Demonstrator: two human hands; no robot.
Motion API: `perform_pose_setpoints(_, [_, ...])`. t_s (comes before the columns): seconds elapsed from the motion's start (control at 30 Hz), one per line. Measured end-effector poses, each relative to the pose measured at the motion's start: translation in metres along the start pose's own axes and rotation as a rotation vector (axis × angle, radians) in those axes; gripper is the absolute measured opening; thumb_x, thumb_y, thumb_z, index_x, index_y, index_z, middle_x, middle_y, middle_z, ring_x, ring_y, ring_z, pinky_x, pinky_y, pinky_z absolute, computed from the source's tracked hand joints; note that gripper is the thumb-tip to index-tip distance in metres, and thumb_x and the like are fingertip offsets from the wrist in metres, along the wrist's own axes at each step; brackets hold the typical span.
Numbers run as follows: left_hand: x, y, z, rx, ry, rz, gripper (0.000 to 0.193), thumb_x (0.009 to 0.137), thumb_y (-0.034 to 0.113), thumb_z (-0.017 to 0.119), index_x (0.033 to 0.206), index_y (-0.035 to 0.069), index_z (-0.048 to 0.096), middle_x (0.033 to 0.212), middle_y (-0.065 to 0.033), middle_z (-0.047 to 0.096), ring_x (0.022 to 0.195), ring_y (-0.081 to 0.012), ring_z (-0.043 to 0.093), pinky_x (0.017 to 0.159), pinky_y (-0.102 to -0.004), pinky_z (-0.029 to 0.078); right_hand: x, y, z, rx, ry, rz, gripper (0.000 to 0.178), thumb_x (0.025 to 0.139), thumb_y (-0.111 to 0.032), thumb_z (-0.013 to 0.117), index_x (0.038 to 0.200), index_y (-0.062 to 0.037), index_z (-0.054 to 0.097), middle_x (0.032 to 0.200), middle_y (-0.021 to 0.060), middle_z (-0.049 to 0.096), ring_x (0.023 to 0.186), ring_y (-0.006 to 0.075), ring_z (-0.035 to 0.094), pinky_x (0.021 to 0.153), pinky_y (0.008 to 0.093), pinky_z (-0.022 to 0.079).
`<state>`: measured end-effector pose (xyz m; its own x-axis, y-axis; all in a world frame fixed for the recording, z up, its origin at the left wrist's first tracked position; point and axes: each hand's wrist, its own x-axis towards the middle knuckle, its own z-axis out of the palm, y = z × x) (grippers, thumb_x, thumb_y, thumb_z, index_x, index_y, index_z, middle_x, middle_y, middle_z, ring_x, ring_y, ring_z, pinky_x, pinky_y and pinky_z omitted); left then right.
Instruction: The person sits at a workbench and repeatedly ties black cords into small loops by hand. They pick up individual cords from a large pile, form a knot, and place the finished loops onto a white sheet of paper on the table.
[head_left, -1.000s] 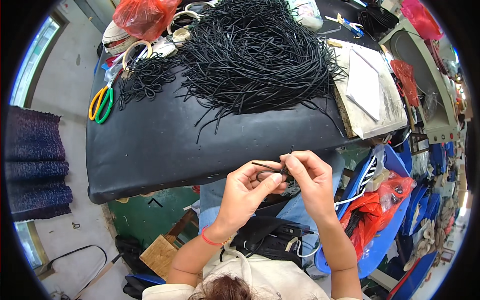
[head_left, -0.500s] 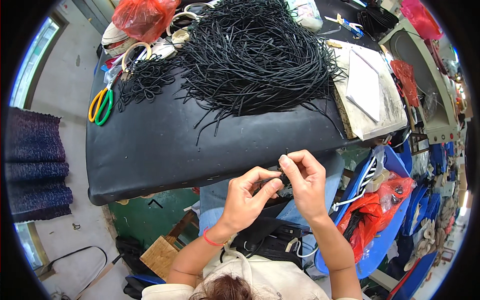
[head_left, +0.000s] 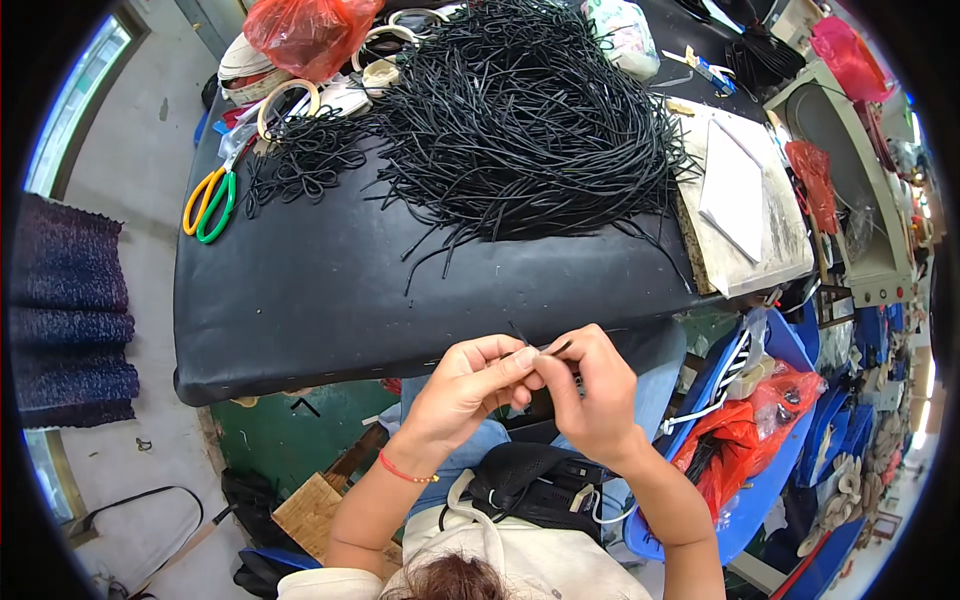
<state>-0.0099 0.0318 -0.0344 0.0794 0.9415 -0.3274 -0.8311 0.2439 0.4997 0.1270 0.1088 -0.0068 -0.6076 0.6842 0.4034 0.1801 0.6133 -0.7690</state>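
Observation:
Just off the table's near edge, my left hand [head_left: 470, 385] and my right hand [head_left: 592, 390] meet with fingertips pinched together. A thin black cord [head_left: 563, 348] is held between them; one short end pokes up past the left fingers and another shows by the right fingers. The rest of that cord is hidden behind the hands. Beyond them a big tangled pile of black cords [head_left: 530, 130] covers the far middle of the table. A smaller bunch of looped, knotted black cords [head_left: 305, 160] lies to its left.
The table [head_left: 330, 300] has a black cover. Scissors [head_left: 210, 205] with yellow and green handles lie at its left. A worn board [head_left: 785, 250] with white paper [head_left: 733, 190] sits at the right. Below it, a blue basket [head_left: 745, 535] holds red plastic bags [head_left: 715, 455].
My hands have drawn together, the right turning inward until the fingertips meet. The cord end that stood upright at the right fingers now slants. The view has shifted slightly.

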Motion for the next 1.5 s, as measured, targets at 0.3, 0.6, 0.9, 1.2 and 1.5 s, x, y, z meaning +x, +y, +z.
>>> perform_pose_setpoints(0.3, [-0.028, 0.088, -0.067, 1.625, 1.320, 0.660, 0.020, 0.078, 0.016, 0.066, 0.092, 0.002, 0.061, 0.093, -0.0090, 0.058, 0.097, -0.0243, 0.051, 0.081, -0.0373, 0.041, 0.094, 0.069, -0.009, -0.550, 0.211, -0.250, 0.009, 0.076, -0.007, 0.063, 0.084, -0.0041, 0.061, 0.080, 0.0072, 0.055, 0.075, 0.0243, 0.051, 0.068, 0.0342, 0.041])
perform_pose_setpoints(0.6, [-0.004, 0.061, -0.003, 1.697, 0.812, 1.156, 0.029, 0.081, 0.009, 0.062, 0.110, 0.005, 0.058, 0.113, -0.0110, 0.056, 0.114, -0.0282, 0.047, 0.097, -0.0378, 0.035, 0.095, 0.067, -0.018, -0.636, 0.206, -0.495, 0.016, 0.074, -0.004, 0.063, 0.089, -0.0042, 0.058, 0.084, 0.0032, 0.059, 0.082, 0.0198, 0.056, 0.077, 0.0344, 0.038])
perform_pose_setpoints(0.9, [0.005, 0.050, 0.027, 1.382, 0.162, 0.735, 0.018, 0.083, 0.004, 0.059, 0.100, 0.003, 0.065, 0.088, -0.0096, 0.061, 0.068, -0.0147, 0.058, 0.068, -0.0274, 0.048, 0.043, 0.029, -0.028, -0.362, 0.136, -0.450, 0.032, 0.063, 0.003, 0.066, 0.094, -0.0016, 0.060, 0.074, 0.0065, 0.052, 0.063, 0.0201, 0.053, 0.051, 0.0295, 0.043])
perform_pose_setpoints(1.2, [-0.014, 0.035, 0.011, 0.745, 0.028, 0.129, 0.018, 0.086, 0.007, 0.058, 0.101, -0.002, 0.062, 0.089, -0.0073, 0.062, 0.077, -0.0113, 0.061, 0.067, -0.0240, 0.052, 0.039, 0.021, -0.041, -0.423, 0.282, -0.253, 0.018, 0.072, 0.001, 0.068, 0.090, -0.0042, 0.065, 0.071, 0.0070, 0.054, 0.056, 0.0190, 0.052, 0.048, 0.0286, 0.042])
perform_pose_setpoints(1.5, [0.010, 0.005, 0.013, 0.158, 0.224, 0.241, 0.018, 0.088, 0.011, 0.057, 0.100, -0.002, 0.058, 0.092, -0.0098, 0.063, 0.081, -0.0149, 0.063, 0.067, -0.0244, 0.056, 0.019, 0.006, 0.001, -0.195, -0.014, -0.129, 0.025, 0.071, 0.004, 0.062, 0.096, 0.0012, 0.061, 0.081, 0.0111, 0.059, 0.070, 0.0247, 0.058, 0.059, 0.0321, 0.048])
